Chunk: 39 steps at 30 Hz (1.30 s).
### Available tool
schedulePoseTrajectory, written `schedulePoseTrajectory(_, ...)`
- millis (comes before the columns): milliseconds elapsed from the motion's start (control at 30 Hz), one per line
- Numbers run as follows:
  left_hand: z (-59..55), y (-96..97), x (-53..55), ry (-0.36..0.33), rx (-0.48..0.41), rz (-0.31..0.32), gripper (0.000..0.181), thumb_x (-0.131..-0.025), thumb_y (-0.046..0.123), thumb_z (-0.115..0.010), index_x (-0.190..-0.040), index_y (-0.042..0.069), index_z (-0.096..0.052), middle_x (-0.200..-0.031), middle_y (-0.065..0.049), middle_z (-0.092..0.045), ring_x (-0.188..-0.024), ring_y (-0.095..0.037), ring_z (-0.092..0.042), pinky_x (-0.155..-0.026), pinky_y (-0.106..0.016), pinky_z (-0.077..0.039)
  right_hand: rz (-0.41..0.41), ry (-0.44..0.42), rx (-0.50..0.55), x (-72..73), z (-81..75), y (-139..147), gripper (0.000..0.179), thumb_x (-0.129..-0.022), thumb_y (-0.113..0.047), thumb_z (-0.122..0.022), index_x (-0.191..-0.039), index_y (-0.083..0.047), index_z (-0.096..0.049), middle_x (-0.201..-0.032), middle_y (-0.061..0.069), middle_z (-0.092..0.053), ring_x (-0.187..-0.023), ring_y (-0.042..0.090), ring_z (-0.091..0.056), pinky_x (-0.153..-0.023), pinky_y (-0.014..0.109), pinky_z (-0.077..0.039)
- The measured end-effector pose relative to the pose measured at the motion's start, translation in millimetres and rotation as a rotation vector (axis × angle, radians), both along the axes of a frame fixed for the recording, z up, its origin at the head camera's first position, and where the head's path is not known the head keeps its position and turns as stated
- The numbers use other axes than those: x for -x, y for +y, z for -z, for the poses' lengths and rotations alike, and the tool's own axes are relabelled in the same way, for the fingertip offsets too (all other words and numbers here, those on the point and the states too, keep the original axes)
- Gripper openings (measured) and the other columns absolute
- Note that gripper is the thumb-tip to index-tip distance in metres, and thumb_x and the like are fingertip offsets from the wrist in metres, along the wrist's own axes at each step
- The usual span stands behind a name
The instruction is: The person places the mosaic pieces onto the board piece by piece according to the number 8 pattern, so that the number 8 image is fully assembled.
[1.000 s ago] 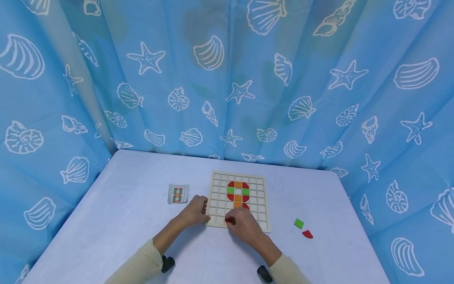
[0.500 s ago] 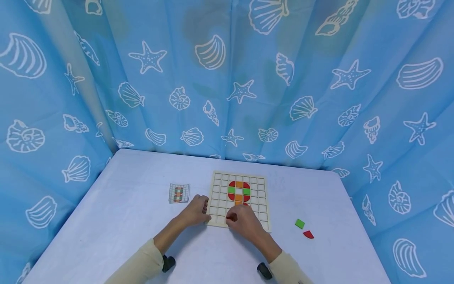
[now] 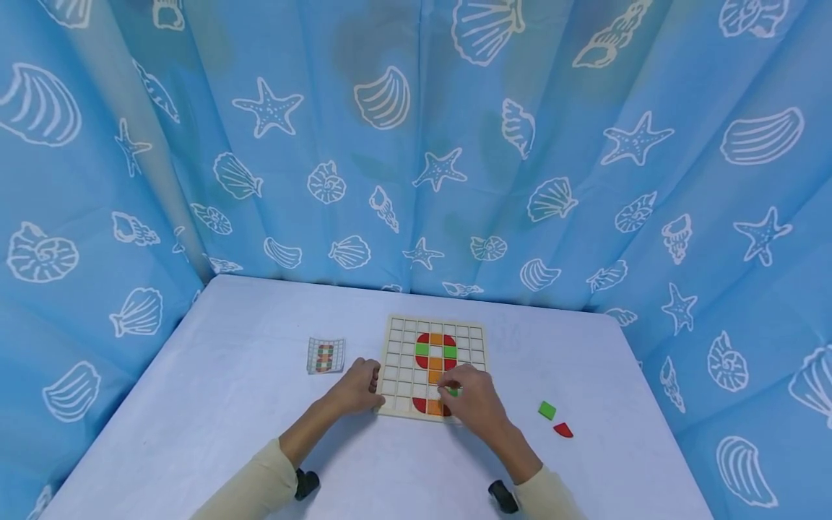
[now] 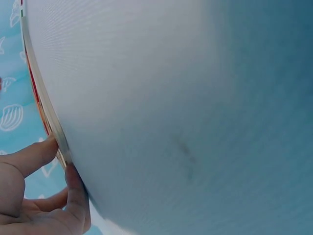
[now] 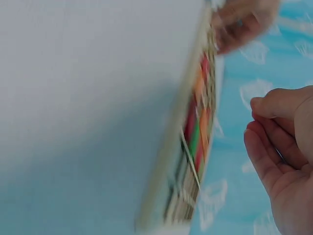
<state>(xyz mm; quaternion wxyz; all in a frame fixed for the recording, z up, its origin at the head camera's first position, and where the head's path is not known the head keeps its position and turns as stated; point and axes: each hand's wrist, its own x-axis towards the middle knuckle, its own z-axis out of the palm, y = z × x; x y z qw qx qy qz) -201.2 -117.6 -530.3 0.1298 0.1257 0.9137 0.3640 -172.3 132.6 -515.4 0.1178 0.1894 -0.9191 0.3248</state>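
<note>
In the head view a pale wooden grid board (image 3: pixel 399 361) lies on the table, holding red, orange and green tiles. My left hand (image 3: pixel 356 388) pinches the board's near left edge; the left wrist view has the thumb (image 4: pixel 41 154) on top of the rim. Over the board's lower right part hovers my right hand (image 3: pixel 477 404), covering some tiles. Its thumb and fingers are loosely bent, and no piece shows between them in the right wrist view. A red quarter-round tile (image 3: pixel 419 404) and an orange tile (image 3: pixel 434 407) sit in the bottom row.
Right of the board lie a loose green square tile (image 3: pixel 547 410) and a red quarter-round tile (image 3: pixel 563 430). A printed pattern card (image 3: pixel 326 356) lies to the left. Blue shell-print curtains (image 3: pixel 416 180) stand behind and beside the white-covered table (image 3: pixel 260 325).
My right hand has left the red tile at the bottom row's left end and moved up and to the right over the board. My left hand keeps its grip on the edge.
</note>
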Motion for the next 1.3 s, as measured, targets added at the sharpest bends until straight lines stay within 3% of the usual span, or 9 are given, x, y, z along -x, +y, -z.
schedulePoseTrajectory(133, -0.2, 0.2, -0.2, 0.005, -0.006, 0.008, 0.048, -0.08, 0.006, -0.078, -0.119, -0.004, -0.051, -0.093, -0.006, -0.044, -0.083, -0.017, -0.044, -0.07, -0.032, -0.041, 0.083, 0.082, -0.017, -0.3, -3.9, 44.1, 0.016, -0.078, -0.007, -0.082, -0.093, -0.007, -0.075, -0.087, -0.002, -0.069, -0.079, 0.009, -0.061, -0.072, 0.029, -0.055)
schedulePoseTrajectory(233, 0.4, 0.0, 0.8, 0.003, -0.012, 0.009, 0.048, -0.08, 0.006, -0.078, -0.118, -0.005, -0.051, -0.092, -0.006, -0.044, -0.083, -0.017, -0.044, -0.07, -0.032, -0.041, 0.173, 0.07, -0.073, -3.4, 0.8, 81.6, 0.019, -0.077, -0.005, -0.082, -0.094, -0.006, -0.074, -0.089, 0.002, -0.069, -0.08, 0.014, -0.064, -0.072, 0.033, -0.056)
schedulePoseTrajectory(367, 0.4, 0.0, 1.9, 0.004, -0.009, 0.009, 0.052, -0.079, 0.005, -0.079, -0.121, -0.007, -0.051, -0.092, -0.006, -0.044, -0.083, -0.017, -0.045, -0.071, -0.032, -0.042, 0.27, -0.034, -0.147, -10.5, 6.0, 124.9, 0.021, -0.077, -0.005, -0.08, -0.097, -0.004, -0.073, -0.094, 0.01, -0.07, -0.086, 0.025, -0.066, -0.076, 0.042, -0.056)
schedulePoseTrajectory(500, 0.6, -0.1, 1.8, 0.014, -0.003, 0.01, 0.054, -0.078, 0.004, -0.079, -0.122, -0.008, -0.051, -0.092, -0.007, -0.045, -0.083, -0.017, -0.045, -0.07, -0.031, -0.042, 0.308, -0.178, -0.194, -16.7, 6.1, 149.6, 0.025, -0.078, -0.006, -0.078, -0.101, -0.001, -0.072, -0.098, 0.014, -0.069, -0.091, 0.031, -0.064, -0.081, 0.048, -0.053)
schedulePoseTrajectory(667, 1.1, 0.1, 1.7, 0.012, -0.01, 0.011, 0.049, -0.079, 0.004, -0.079, -0.118, -0.006, -0.052, -0.092, -0.007, -0.045, -0.083, -0.017, -0.044, -0.07, -0.031, -0.042, 0.31, -0.255, -0.224, -18.4, 13.1, 160.3, 0.027, -0.077, -0.003, -0.077, -0.102, 0.001, -0.071, -0.099, 0.015, -0.069, -0.093, 0.033, -0.064, -0.083, 0.049, -0.052)
schedulePoseTrajectory(900, 1.1, 0.4, 1.4, 0.005, -0.008, 0.01, 0.051, -0.08, 0.005, -0.078, -0.121, -0.007, -0.051, -0.093, -0.006, -0.045, -0.083, -0.017, -0.046, -0.07, -0.032, -0.043, 0.221, -0.215, -0.236, -15.5, 20.7, 159.4, 0.025, -0.076, 0.005, -0.075, -0.1, 0.0, -0.071, -0.098, 0.012, -0.069, -0.096, 0.032, -0.064, -0.083, 0.047, -0.052)
schedulePoseTrajectory(1133, -0.8, -0.3, -0.1, 0.002, -0.009, 0.007, 0.051, -0.08, 0.005, -0.079, -0.121, -0.007, -0.051, -0.092, -0.006, -0.044, -0.083, -0.017, -0.045, -0.071, -0.032, -0.042, 0.195, -0.21, -0.267, -14.2, 18.4, 153.6, 0.031, -0.077, -0.002, -0.077, -0.108, -0.004, -0.071, -0.11, 0.012, -0.068, -0.107, 0.033, -0.061, -0.089, 0.048, -0.049)
schedulePoseTrajectory(1300, -4.1, -0.8, -1.8, 0.023, -0.003, 0.024, 0.046, -0.079, 0.004, -0.079, -0.115, -0.006, -0.051, -0.091, -0.006, -0.045, -0.082, -0.017, -0.044, -0.07, -0.032, -0.041, 0.182, -0.199, -0.242, -12.4, 21.4, 154.3, 0.026, -0.078, -0.005, -0.077, -0.103, -0.007, -0.073, -0.103, 0.007, -0.07, -0.099, 0.026, -0.064, -0.085, 0.045, -0.052)
